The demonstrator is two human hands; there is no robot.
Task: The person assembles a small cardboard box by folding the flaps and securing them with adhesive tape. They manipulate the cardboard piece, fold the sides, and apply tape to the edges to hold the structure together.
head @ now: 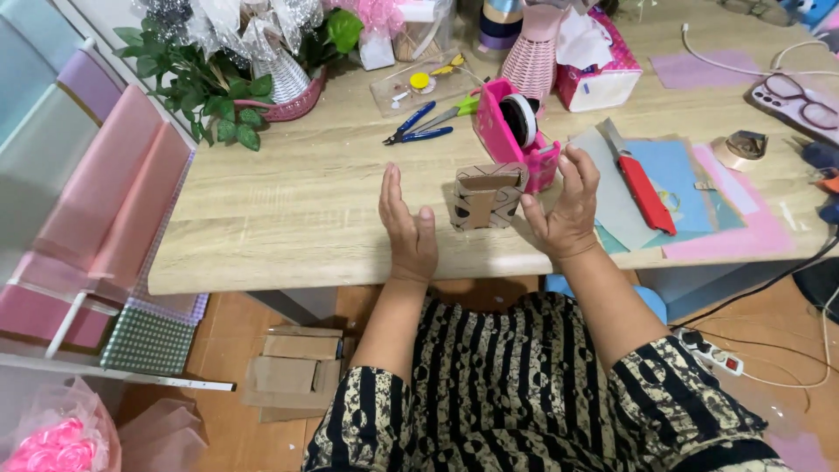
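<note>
A small brown cardboard box (487,196) with dark markings stands upright on the wooden table (288,210) near its front edge. My left hand (406,229) is raised just left of the box, palm facing it, fingers straight and apart, not touching. My right hand (564,208) is on the box's right side, fingers spread and curved, the thumb close to or touching the box's edge. Neither hand grips anything.
Behind the box sits a pink tape dispenser (516,129). A red utility knife (642,188) lies on coloured paper sheets (699,210) at right. Blue pliers (415,125), a plant basket (262,79), a tissue box (603,70) and a phone (800,103) are farther back.
</note>
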